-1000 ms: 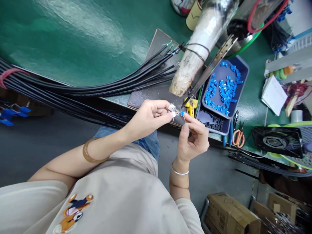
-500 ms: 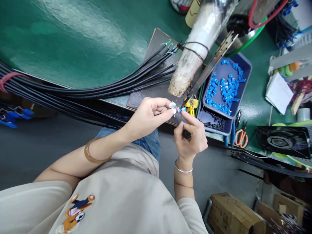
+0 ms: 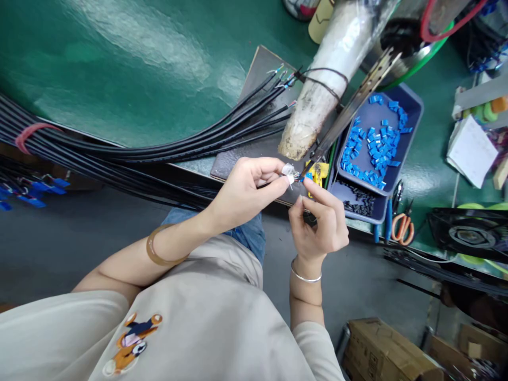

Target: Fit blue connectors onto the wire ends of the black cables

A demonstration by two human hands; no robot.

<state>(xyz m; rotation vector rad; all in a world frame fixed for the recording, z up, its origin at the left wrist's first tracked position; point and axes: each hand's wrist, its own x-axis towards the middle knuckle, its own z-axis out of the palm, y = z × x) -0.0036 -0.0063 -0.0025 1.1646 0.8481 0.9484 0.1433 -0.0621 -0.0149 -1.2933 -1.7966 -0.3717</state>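
My left hand is closed in a pinch, with white wrapping at its fingertips. Thin wires stick out of the pinch toward a small blue connector. Close by, my right hand has its index fingertip at the connector. Its thumb and other fingers are curled together, and whatever lies between them is hidden. A dark soldering iron slants down from the upper right, its tip at the wires and connector. Just behind is a yellow clamp-like piece.
A white wrapped tube hangs above my hands. Black cables cross the bench edge onto a dark board. To the right are a tray of blue connectors, a tray of small black parts, and orange-handled scissors.
The whole scene has shifted slightly right in view. My hands keep nearly the same pose, while the blue connector shows less beside the iron's tip.
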